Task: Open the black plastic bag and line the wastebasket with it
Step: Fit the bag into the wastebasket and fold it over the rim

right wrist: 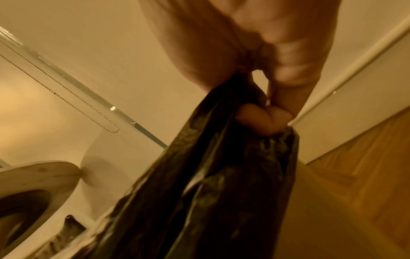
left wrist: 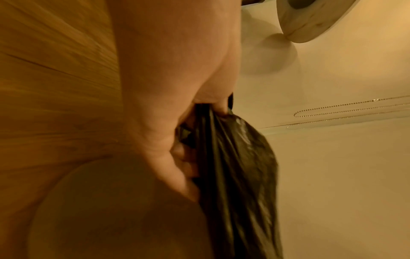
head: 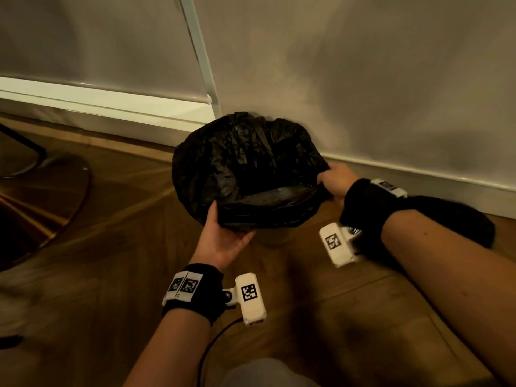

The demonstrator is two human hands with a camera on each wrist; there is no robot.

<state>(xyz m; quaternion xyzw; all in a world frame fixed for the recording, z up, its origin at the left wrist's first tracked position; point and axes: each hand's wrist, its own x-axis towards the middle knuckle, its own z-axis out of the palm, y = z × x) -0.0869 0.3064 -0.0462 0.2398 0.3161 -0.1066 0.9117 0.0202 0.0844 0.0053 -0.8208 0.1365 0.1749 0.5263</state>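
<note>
Thin, crinkled, glossy black bag [head: 245, 163] spread open in a rough round mouth over the wastebasket [head: 275, 236], against the pale wall [head: 391, 79] at the corner by the skirting board [head: 418, 170]. Only a pale, smooth sliver of wastebasket showing under the near fold; the rest hidden by plastic. Left hand [head: 224, 238] palm-up beneath the near rim, thumb over the plastic, fingers [left wrist: 186, 157] curled into the folds. Right hand [head: 336, 178] pinching the right rim, fingertips [right wrist: 261, 121] tucked under a gathered edge. Hands well apart, each clamped on the bag. Herringbone wood floor [head: 111, 247] free on the near and left sides; wall close behind. Dark curved furniture base [head: 33, 174] cut off at left, hard to make out. Wrist views blurred.
</note>
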